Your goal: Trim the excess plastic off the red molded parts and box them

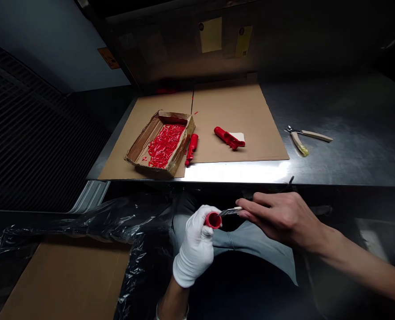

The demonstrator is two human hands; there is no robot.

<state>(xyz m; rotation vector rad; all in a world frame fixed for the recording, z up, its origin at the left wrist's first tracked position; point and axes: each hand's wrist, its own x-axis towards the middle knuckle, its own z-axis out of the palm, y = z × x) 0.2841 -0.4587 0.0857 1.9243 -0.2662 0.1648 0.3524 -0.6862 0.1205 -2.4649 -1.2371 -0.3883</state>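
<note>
My left hand (193, 249), in a white glove, is closed around a red plastic tube-shaped part (213, 220), its round open end facing up toward me. My bare right hand (280, 218) pinches a thin knife (229, 212) with a flat metallic blade. The blade's tip meets the rim of the red part, or lies very near it. Both hands are above my lap, in front of the bench edge. On the cardboard lie two more red plastic parts, one (229, 138) over a small white piece and another (191, 150) beside the box.
A cardboard tray (142, 142) with many small red scraps stands on the cardboard sheet (250, 106). Nippers (305, 138) with pale handles lie on the metal bench (357, 155) at right. At lower left is a large carton (67, 275) with clear plastic film.
</note>
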